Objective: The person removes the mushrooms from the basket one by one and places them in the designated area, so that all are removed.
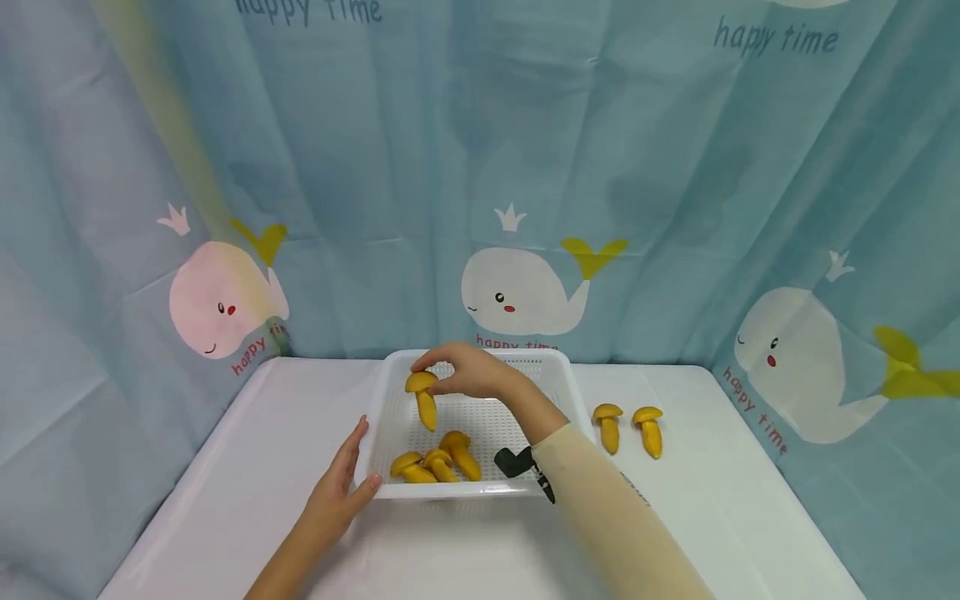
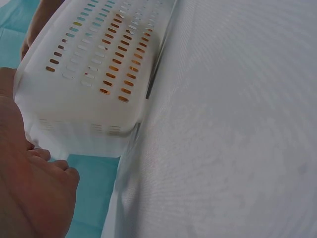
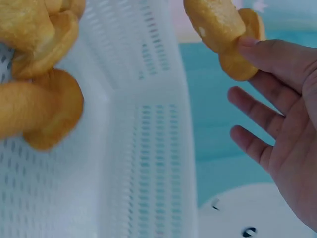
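A yellow mushroom [image 1: 426,407] hangs stem-down over the left part of a white perforated basket [image 1: 577,408]. My right hand [image 1: 468,371] pinches it near the cap with thumb and index finger. In the right wrist view the held mushroom [image 3: 218,22] shows beyond the basket's rim, the other fingers of that hand [image 3: 292,104] spread. Several similar mushrooms [image 1: 461,454] lie together at the basket's front left. My left hand [image 1: 333,492] holds the front left corner, thumb at the front rim, fingers along the left side. In the left wrist view, its fingers [image 2: 59,168] bend beside the basket wall [image 2: 79,139].
Two more mushrooms, one [image 1: 608,429] nearer the basket and another [image 1: 648,432] farther right, lie on the white table [image 1: 720,500]. A blue curtain [image 1: 420,183] with whale prints surrounds the table at the back and sides.
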Available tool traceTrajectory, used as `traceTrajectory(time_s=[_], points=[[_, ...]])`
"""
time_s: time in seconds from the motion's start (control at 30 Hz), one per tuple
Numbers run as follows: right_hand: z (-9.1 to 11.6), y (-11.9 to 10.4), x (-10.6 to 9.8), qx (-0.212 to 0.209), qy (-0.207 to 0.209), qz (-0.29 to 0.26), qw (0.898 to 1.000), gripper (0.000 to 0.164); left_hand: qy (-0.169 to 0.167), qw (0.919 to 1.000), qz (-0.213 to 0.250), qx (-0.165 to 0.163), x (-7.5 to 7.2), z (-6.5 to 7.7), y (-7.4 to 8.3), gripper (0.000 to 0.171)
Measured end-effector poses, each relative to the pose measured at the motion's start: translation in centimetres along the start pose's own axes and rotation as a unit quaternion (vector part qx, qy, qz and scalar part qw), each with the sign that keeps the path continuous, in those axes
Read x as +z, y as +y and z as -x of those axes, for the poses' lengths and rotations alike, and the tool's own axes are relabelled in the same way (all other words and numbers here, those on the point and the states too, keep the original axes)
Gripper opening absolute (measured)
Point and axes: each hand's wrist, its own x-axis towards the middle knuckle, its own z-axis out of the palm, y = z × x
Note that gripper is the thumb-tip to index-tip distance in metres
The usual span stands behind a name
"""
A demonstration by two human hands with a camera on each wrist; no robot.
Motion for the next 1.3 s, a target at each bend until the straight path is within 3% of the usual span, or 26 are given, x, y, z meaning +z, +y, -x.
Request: traceTrajectory(time_s=[0.33, 0.57, 0.97, 1.3], points=[[4.6, -0.6, -2.5, 0.003, 0.064, 0.006, 0.998, 0.037, -0.004, 0.9997, 0.025, -0.002, 0.2, 0.0, 0.1, 0.082], [7.1, -0.3, -2.5, 0.017, 0.09, -0.014, 0.996, 0.037, -0.001, 0.9998, 0.021, 0.005, 0.4, 0.0, -0.5, 0.082], [10.4, 0.0, -2.2, 0.01, 0.149, -0.034, 0.988, 0.038, 0.004, 0.9998, 0.01, -0.019, 0.1, 0.0, -0.2, 0.083], [14.2, 1.3, -1.9, 0.01, 0.207, -0.062, 0.976, 0.041, 0.003, 0.9999, 0.017, 0.002, 0.4, 0.0, -0.2, 0.083]])
